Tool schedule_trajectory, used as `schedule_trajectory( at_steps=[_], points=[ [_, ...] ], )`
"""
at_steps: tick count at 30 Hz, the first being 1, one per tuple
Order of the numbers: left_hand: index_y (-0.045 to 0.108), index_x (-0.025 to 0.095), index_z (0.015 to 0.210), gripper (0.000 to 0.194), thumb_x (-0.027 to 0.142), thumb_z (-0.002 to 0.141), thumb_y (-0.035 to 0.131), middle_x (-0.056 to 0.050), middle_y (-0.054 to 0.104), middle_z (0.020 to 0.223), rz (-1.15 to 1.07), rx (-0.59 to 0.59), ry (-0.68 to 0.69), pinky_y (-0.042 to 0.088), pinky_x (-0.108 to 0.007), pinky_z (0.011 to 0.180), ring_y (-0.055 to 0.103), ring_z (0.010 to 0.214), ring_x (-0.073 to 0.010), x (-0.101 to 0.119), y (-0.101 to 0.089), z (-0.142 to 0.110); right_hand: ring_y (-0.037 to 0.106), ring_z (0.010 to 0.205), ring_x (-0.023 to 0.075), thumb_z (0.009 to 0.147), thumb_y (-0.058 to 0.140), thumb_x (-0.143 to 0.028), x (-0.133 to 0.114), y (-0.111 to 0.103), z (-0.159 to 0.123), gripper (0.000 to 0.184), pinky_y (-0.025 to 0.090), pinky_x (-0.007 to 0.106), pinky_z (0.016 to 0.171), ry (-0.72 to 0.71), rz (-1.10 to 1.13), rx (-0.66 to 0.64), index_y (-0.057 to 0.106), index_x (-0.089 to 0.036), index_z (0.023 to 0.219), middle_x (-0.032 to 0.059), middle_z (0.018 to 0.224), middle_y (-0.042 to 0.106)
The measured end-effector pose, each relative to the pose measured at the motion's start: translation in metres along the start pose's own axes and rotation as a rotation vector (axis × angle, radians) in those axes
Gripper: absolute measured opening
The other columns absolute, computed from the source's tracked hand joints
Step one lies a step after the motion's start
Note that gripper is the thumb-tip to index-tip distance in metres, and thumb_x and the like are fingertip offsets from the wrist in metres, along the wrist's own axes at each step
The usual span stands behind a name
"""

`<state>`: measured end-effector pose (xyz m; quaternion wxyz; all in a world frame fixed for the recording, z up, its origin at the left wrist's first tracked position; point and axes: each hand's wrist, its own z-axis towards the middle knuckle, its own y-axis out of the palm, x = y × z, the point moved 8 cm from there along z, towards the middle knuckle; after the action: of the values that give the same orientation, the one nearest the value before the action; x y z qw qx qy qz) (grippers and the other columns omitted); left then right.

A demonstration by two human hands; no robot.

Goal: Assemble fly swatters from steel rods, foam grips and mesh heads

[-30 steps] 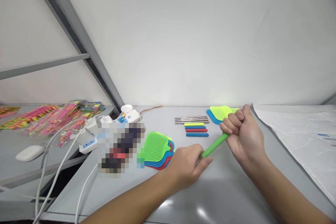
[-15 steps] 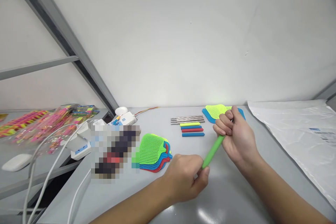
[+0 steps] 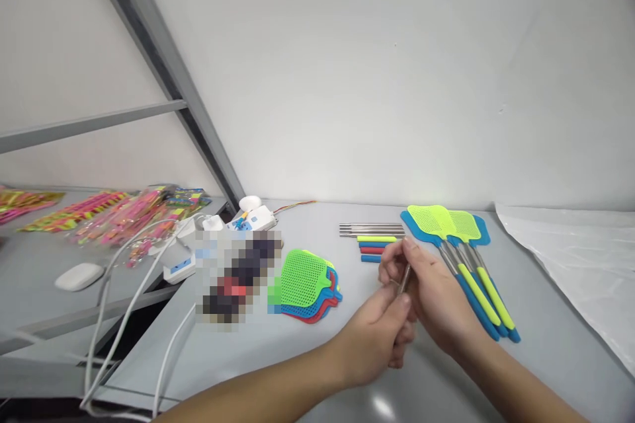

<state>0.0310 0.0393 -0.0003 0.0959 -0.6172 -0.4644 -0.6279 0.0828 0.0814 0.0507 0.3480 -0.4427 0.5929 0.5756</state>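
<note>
Hands together over the table (image 3: 297, 370), left hand (image 3: 367, 340) and right hand (image 3: 439, 294) both clamped on a metal rod (image 3: 405, 279), only a short bit showing between them, rest hidden by fingers. Rod looks light, stiff, smooth, so likely a bit slippery lengthwise, hardly fragile; best held by firm thumb-and-finger wrap near the middle. Spare rods (image 3: 372, 230) lie behind, fly swatters (image 3: 431, 219) to the right
</note>
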Motion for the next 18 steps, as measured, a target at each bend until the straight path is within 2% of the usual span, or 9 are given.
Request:
schedule_trajectory(
  at_steps=[2, 4, 7, 9, 11, 13, 15, 18],
  points=[
    [0.040, 0.022, 0.085, 0.037, 0.058, 0.091, 0.042, 0.011, 0.034, 0.057, -0.055, -0.034, -0.014, 0.026, -0.018, 0.039, 0.025, 0.037, -0.0043, 0.002, 0.002, -0.002, 0.058, 0.079, 0.0157, 0.090, 0.048, -0.056, -0.003, -0.005, 0.004, 0.043, 0.048, 0.024, 0.070, -0.016, -0.093, -0.020, 0.069, -0.018, 0.091, 0.0048, 0.081, 0.062],
    [0.041, 0.022, 0.082, 0.041, 0.062, 0.091, 0.039, 0.011, 0.032, 0.052, -0.113, -0.046, 0.000, 0.028, -0.019, 0.038, 0.024, 0.035, -0.0048, 0.007, 0.003, -0.004, 0.058, 0.087, 0.0174, 0.090, 0.042, -0.061, -0.005, -0.011, 0.012, 0.051, 0.048, 0.028, 0.081, -0.042, -0.100, -0.037, 0.069, -0.019, 0.101, 0.0066, 0.092, 0.065],
    [0.041, 0.021, 0.072, 0.050, 0.068, 0.088, 0.038, 0.010, 0.032, 0.045, -0.190, -0.060, 0.077, 0.031, -0.020, 0.036, 0.025, 0.033, -0.0058, 0.017, 0.002, -0.007, 0.058, 0.084, 0.0174, 0.088, 0.045, -0.062, 0.002, -0.014, 0.029, 0.048, 0.048, 0.030, 0.080, -0.046, -0.221, -0.019, 0.068, -0.022, 0.101, 0.0045, 0.091, 0.064],
    [0.040, 0.020, 0.066, 0.055, 0.071, 0.087, 0.036, 0.009, 0.033, 0.042, -0.247, -0.107, 0.104, 0.032, -0.021, 0.035, 0.026, 0.032, -0.0067, 0.022, 0.004, -0.009, 0.057, 0.078, 0.0171, 0.086, 0.052, -0.057, 0.014, 0.000, 0.041, 0.040, 0.047, 0.029, 0.073, -0.041, -0.494, -0.083, 0.068, -0.022, 0.095, 0.0025, 0.084, 0.064],
    [0.039, 0.020, 0.061, 0.060, 0.074, 0.086, 0.033, 0.008, 0.033, 0.040, -0.300, -0.184, 0.078, 0.031, -0.021, 0.035, 0.025, 0.031, -0.0074, 0.023, 0.008, -0.012, 0.057, 0.073, 0.0179, 0.086, 0.054, -0.055, 0.029, 0.027, 0.053, 0.036, 0.044, 0.031, 0.067, -0.072, -0.786, -0.238, 0.067, -0.021, 0.089, 0.0018, 0.079, 0.063],
    [0.038, 0.019, 0.057, 0.062, 0.074, 0.086, 0.034, 0.007, 0.031, 0.040, -0.314, -0.261, 0.042, 0.031, -0.022, 0.036, 0.025, 0.031, -0.0076, 0.023, 0.012, -0.016, 0.057, 0.072, 0.0192, 0.083, 0.056, -0.055, 0.042, 0.054, 0.063, 0.036, 0.043, 0.032, 0.066, -0.137, -0.987, -0.355, 0.066, -0.020, 0.085, 0.0028, 0.079, 0.064],
    [0.037, 0.019, 0.053, 0.064, 0.073, 0.086, 0.035, 0.007, 0.030, 0.039, -0.286, -0.350, 0.035, 0.032, -0.023, 0.037, 0.026, 0.031, -0.0073, 0.025, 0.017, -0.021, 0.057, 0.073, 0.0203, 0.076, 0.063, -0.057, 0.047, 0.071, 0.074, 0.038, 0.041, 0.033, 0.067, -0.202, -1.151, -0.372, 0.064, -0.020, 0.085, 0.0050, 0.084, 0.065],
    [0.037, 0.018, 0.048, 0.067, 0.073, 0.085, 0.037, 0.006, 0.031, 0.038, -0.243, -0.482, 0.056, 0.034, -0.024, 0.040, 0.028, 0.030, -0.0064, 0.029, 0.024, -0.025, 0.057, 0.073, 0.0215, 0.067, 0.071, -0.059, 0.055, 0.083, 0.087, 0.042, 0.038, 0.032, 0.063, -0.207, -1.354, -0.385, 0.062, -0.020, 0.082, 0.0070, 0.085, 0.065]
  ],
)
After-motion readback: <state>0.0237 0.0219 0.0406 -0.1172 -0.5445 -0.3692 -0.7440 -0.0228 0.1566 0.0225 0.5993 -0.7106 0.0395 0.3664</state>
